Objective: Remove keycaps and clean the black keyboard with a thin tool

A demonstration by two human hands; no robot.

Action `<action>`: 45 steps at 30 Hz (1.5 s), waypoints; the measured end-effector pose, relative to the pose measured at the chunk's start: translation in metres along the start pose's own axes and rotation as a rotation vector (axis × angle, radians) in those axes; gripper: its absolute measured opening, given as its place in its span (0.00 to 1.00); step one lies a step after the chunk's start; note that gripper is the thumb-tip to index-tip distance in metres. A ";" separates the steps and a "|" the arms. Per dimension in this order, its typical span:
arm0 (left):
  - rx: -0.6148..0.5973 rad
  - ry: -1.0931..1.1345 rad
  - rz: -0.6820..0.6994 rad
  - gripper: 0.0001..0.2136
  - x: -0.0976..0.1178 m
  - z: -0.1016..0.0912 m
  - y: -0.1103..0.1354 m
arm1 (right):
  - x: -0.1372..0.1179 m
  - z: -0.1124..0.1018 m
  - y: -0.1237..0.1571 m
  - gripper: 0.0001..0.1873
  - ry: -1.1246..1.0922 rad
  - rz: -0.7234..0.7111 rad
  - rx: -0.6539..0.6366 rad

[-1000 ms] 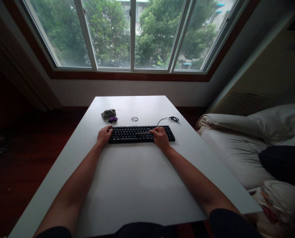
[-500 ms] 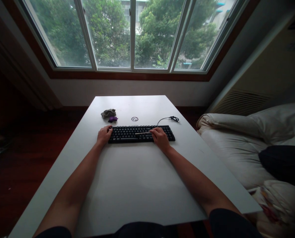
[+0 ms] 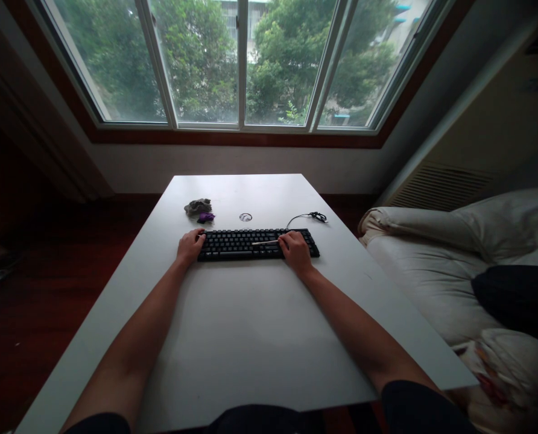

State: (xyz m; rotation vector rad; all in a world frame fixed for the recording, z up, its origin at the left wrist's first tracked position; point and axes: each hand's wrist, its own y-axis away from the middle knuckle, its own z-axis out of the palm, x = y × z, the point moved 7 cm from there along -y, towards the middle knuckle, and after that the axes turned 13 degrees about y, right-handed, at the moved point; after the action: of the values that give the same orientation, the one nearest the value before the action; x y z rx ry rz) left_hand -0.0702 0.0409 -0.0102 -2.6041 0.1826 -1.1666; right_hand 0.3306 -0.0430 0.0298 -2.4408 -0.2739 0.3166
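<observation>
A black keyboard [image 3: 237, 244] lies crosswise on the white table. My left hand [image 3: 190, 246] is closed on its left end, with the thumb at the top corner. In my right hand [image 3: 296, 250], the fingers pinch a thin pale stick [image 3: 265, 243]. The stick points left, low over the keys right of the middle; I cannot tell whether its tip touches them. My right hand is over the right part of the keyboard and hides some keys there.
Beyond the keyboard lie a crumpled grey cloth-like lump [image 3: 198, 207], a small purple piece [image 3: 206, 217], a dark ring-shaped item [image 3: 245, 217] and a bundled black cable [image 3: 318, 217]. A pale sofa [image 3: 414, 259] stands right of the white table [image 3: 233, 337].
My right hand and the stick have shifted slightly to the right along the keys. My left hand and the keyboard stay in place.
</observation>
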 end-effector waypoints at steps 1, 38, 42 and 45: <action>-0.002 0.000 -0.001 0.19 0.000 0.000 0.000 | -0.001 0.000 0.000 0.13 -0.008 -0.015 -0.007; -0.006 -0.003 -0.010 0.20 0.001 -0.001 0.000 | -0.004 0.002 -0.001 0.12 -0.015 -0.025 -0.069; -0.008 -0.005 -0.016 0.20 0.000 -0.001 0.000 | -0.002 -0.002 -0.002 0.12 -0.006 0.002 -0.030; -0.007 -0.006 -0.007 0.19 0.000 -0.001 0.000 | 0.001 -0.002 -0.003 0.11 0.003 0.007 -0.024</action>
State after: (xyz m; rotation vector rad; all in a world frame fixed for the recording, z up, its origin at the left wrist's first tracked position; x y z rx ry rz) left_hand -0.0708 0.0410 -0.0097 -2.6161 0.1765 -1.1630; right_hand 0.3315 -0.0419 0.0329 -2.4662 -0.2694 0.3145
